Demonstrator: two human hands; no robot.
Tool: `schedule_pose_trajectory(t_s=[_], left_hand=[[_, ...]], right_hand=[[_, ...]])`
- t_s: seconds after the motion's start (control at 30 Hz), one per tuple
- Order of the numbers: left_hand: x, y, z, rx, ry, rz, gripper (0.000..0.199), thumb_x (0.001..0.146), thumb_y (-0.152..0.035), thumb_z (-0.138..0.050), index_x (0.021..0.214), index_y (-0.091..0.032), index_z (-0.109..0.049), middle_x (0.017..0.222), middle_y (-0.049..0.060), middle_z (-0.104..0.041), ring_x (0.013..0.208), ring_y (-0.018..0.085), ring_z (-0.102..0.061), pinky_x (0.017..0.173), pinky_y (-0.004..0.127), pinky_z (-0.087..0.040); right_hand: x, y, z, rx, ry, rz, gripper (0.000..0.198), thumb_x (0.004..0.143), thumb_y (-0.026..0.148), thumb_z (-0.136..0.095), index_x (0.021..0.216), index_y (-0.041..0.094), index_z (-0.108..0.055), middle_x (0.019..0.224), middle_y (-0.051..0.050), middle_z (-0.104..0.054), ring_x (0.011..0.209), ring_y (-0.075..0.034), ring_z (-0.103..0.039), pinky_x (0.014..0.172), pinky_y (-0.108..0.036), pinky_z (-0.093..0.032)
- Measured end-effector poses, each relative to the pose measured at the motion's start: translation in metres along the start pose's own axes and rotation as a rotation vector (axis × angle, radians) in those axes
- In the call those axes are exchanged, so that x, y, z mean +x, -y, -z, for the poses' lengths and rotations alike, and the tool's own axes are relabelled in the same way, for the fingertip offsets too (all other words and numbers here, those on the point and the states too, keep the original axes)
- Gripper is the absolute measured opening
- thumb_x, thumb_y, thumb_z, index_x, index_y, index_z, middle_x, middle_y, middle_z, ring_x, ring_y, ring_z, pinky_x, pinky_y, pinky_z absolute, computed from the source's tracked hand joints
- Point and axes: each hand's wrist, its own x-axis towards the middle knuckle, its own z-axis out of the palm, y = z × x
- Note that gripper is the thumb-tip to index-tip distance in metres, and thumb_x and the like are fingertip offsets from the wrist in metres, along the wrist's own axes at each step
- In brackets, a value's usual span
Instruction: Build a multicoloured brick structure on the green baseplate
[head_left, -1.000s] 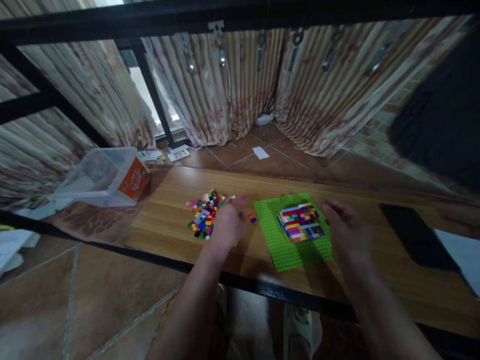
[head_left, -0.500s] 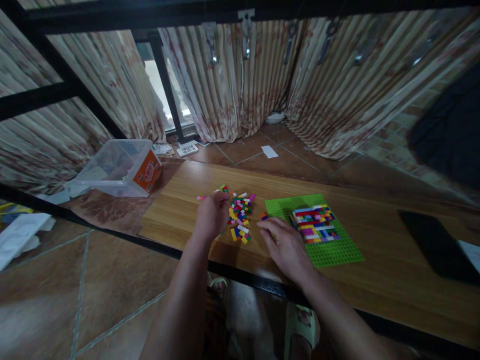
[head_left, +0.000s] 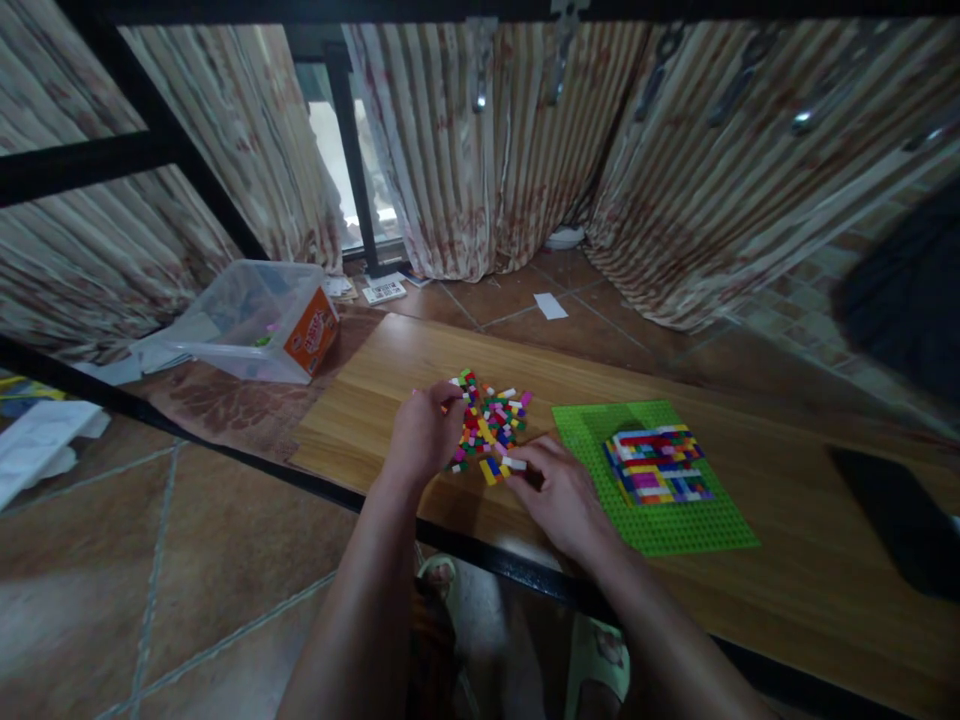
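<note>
A heap of small loose toy bricks (head_left: 491, 420) in many colours lies on the wooden table (head_left: 360, 400). At its left edge is my left hand (head_left: 429, 430), fingers curled together; whatever they may hold is hidden. On the heap's near right side, my right hand (head_left: 559, 490) pinches a white brick (head_left: 514, 463) between thumb and fingers. Just right of that hand lies a green baseplate (head_left: 675, 535). A multicoloured block of joined bricks (head_left: 660, 465) stands on it, its rows running sideways.
A clear plastic box (head_left: 247, 330) with an orange label stands beyond the table's left end, a few pieces inside. A dark flat object (head_left: 892, 510) lies on the right of the table. The table's dark front edge (head_left: 510, 565) runs below my forearms.
My right hand has moved left towards the heap and now has a white brick in its fingers. My left hand stays at the heap's left edge. The view has shifted slightly.
</note>
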Motion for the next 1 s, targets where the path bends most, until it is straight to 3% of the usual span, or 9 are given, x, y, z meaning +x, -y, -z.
schedule_pose_trajectory(t_s=[0.3,0.53,0.73,0.83,1.0], left_hand=[[0.001,0.001,0.008,0.018,0.024,0.069,0.025,0.087,-0.021,-0.050,0.099,-0.019,-0.072,0.095,0.005,-0.074,0.087,0.018,-0.066,0.076,0.026,-0.046],[-0.001,-0.002,0.006,0.088,0.110,0.022,0.023,0.088,-0.023,-0.049,0.094,-0.018,-0.071,0.087,0.005,-0.073,0.079,0.017,-0.064,0.069,0.025,-0.043],[0.000,-0.005,0.009,0.122,0.143,0.033,0.024,0.088,-0.022,-0.049,0.092,-0.018,-0.072,0.085,0.006,-0.073,0.076,0.016,-0.063,0.067,0.024,-0.042],[-0.001,-0.002,0.007,0.107,0.162,-0.038,0.024,0.086,-0.020,-0.049,0.088,-0.017,-0.072,0.083,0.005,-0.072,0.074,0.016,-0.062,0.067,0.024,-0.042],[-0.002,0.005,0.005,0.012,0.308,-0.184,0.021,0.082,-0.019,-0.052,0.082,-0.018,-0.073,0.077,0.002,-0.071,0.071,0.015,-0.062,0.063,0.022,-0.042]], right_hand=[[0.005,-0.015,0.004,-0.004,-0.140,-0.070,0.018,0.087,0.019,-0.053,0.097,0.018,-0.068,0.096,-0.006,-0.065,0.089,-0.021,-0.062,0.083,-0.035,-0.048],[0.013,-0.004,-0.006,-0.074,-0.126,-0.064,0.019,0.089,0.029,-0.056,0.098,0.017,-0.069,0.093,-0.008,-0.065,0.090,-0.023,-0.060,0.081,-0.036,-0.046],[0.021,-0.002,-0.014,-0.069,-0.102,-0.043,0.015,0.089,0.025,-0.058,0.094,0.020,-0.071,0.091,-0.006,-0.065,0.090,-0.022,-0.060,0.082,-0.035,-0.046],[0.023,0.000,-0.014,-0.037,-0.091,-0.033,0.013,0.089,0.023,-0.058,0.092,0.021,-0.071,0.091,-0.006,-0.065,0.089,-0.021,-0.060,0.083,-0.034,-0.046],[0.021,-0.003,-0.006,-0.113,-0.059,-0.050,0.012,0.088,0.018,-0.056,0.087,0.020,-0.067,0.089,-0.006,-0.063,0.090,-0.022,-0.059,0.082,-0.035,-0.044]])
